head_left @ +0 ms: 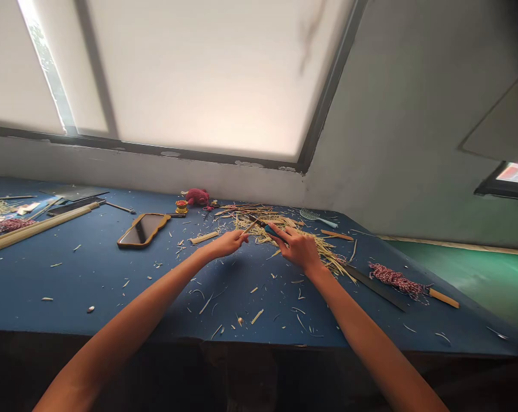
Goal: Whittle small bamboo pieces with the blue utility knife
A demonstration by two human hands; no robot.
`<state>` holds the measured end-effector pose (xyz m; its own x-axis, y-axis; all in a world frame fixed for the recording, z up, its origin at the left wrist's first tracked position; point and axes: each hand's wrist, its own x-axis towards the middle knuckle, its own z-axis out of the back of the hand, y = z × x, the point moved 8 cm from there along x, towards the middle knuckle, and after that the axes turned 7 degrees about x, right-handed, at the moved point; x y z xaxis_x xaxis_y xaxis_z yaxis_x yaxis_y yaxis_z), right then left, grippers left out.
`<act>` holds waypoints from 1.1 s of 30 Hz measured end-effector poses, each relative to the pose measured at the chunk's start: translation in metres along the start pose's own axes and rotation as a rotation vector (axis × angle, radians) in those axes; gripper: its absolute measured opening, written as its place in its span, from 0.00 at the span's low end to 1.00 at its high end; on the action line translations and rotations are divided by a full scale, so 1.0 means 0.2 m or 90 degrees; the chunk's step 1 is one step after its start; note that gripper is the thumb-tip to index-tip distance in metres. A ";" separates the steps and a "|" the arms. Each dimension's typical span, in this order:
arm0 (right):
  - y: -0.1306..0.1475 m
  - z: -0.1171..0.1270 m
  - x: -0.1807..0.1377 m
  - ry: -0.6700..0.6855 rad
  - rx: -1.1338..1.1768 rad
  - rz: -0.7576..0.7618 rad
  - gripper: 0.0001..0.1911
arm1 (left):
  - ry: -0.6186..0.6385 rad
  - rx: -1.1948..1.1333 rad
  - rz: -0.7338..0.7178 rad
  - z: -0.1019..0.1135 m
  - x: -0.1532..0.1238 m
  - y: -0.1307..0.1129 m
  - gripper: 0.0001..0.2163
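Gripping a short pale stick (249,227) near its lower end, the left hand (228,244) sits just left of the middle of the head view. The right hand (300,249), right of the middle, is closed around a blue-handled knife (272,231). Both are above a blue table (155,292), with a heap of pale strips (327,252) behind and beside the right hand.

A slip looks the likeliest trouble: the blade is close to the left fingertips, so a sudden give in the wood or a loose grip could send the edge into them. Whether blade and stick touch is too small to tell.

The stick's long axis slants from lower left to upper right, its free end pointing up and right, across the blade's line.
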<state>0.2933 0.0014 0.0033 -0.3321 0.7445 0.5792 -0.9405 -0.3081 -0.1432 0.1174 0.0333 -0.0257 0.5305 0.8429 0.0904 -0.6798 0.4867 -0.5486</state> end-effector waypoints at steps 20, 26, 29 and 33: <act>-0.05 -0.02 0.02 0.030 0.091 -0.023 0.24 | 0.024 0.194 0.006 0.13 0.05 -0.02 0.12; -0.33 -0.05 -0.05 0.034 0.134 -0.163 0.24 | 0.033 0.149 0.071 0.32 -0.05 0.15 0.08; -0.70 -0.01 -0.20 -0.027 0.102 -0.419 0.29 | -0.045 0.132 0.146 0.52 -0.15 0.34 0.07; -0.74 -0.01 -0.19 -0.055 0.144 -0.414 0.31 | -0.087 0.071 0.157 0.57 -0.17 0.44 0.11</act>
<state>0.4455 0.0196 0.0005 0.3100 0.7724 0.5544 -0.9055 0.0621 0.4198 -0.0174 0.0742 0.0176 0.2748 0.9580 0.0817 -0.8350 0.2799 -0.4737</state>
